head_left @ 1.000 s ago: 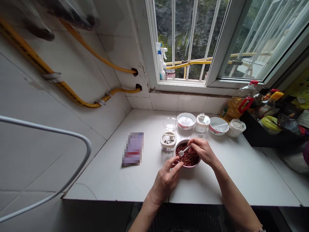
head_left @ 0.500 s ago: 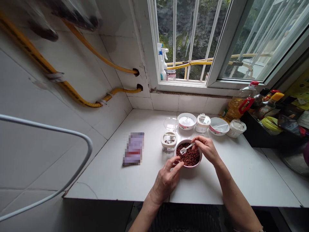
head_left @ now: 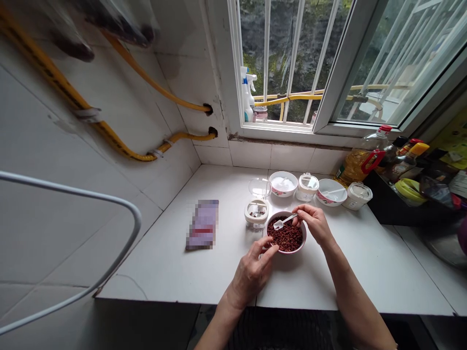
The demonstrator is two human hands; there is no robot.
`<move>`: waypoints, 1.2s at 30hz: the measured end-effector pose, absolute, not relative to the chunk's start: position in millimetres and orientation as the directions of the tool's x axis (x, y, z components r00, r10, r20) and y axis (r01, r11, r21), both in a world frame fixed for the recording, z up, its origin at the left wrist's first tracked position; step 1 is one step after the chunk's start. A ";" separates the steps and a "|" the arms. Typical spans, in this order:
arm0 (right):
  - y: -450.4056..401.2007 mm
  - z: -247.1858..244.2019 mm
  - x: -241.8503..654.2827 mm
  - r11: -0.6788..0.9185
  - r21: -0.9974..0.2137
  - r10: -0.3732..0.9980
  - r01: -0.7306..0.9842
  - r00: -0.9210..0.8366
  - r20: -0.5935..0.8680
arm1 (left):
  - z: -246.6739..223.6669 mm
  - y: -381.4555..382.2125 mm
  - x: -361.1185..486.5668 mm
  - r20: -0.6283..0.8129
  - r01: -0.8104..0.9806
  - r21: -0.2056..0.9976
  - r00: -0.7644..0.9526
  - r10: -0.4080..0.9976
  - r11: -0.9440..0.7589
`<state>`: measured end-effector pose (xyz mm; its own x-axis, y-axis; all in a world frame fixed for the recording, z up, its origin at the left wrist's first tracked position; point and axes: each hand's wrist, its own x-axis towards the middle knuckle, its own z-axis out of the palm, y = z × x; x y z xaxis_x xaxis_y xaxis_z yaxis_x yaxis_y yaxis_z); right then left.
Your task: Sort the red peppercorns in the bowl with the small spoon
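A pink-rimmed bowl (head_left: 292,252) full of small dark red-brown peppercorns (head_left: 286,239) stands on the white counter. My left hand (head_left: 253,270) holds its near left rim between thumb and fingers. Pinched by the handle in my right hand (head_left: 314,224), a small white plastic spoon (head_left: 280,224) hangs over the peppercorns, its scoop pointing left; whether the scoop carries any is too small to tell. Just left of the bowl stands a clear jar (head_left: 256,219) with a cream rim, its transparent lid (head_left: 260,186) flipped up behind and a few dark bits showing in the opening.
Behind are a bowl of white grains (head_left: 283,184), a lidded jar (head_left: 307,187), a flowered bowl with a spoon (head_left: 331,193) and another jar (head_left: 358,196). An oil bottle (head_left: 359,158) stands at right. A blurred purple packet (head_left: 203,224) lies left.
The spoon has risen slightly above the peppercorns with my right hand, and more of its handle shows. My left hand stays at the bowl's rim.
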<state>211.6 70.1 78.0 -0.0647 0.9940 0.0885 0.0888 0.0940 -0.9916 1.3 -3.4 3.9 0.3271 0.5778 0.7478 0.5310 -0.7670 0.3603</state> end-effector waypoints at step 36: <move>56.5 82.5 196.2 0.359 -0.854 0.931 0.377 -0.208 0.300 | 3.1 -3.0 0.3 0.745 0.501 0.375 0.338 0.575 -0.780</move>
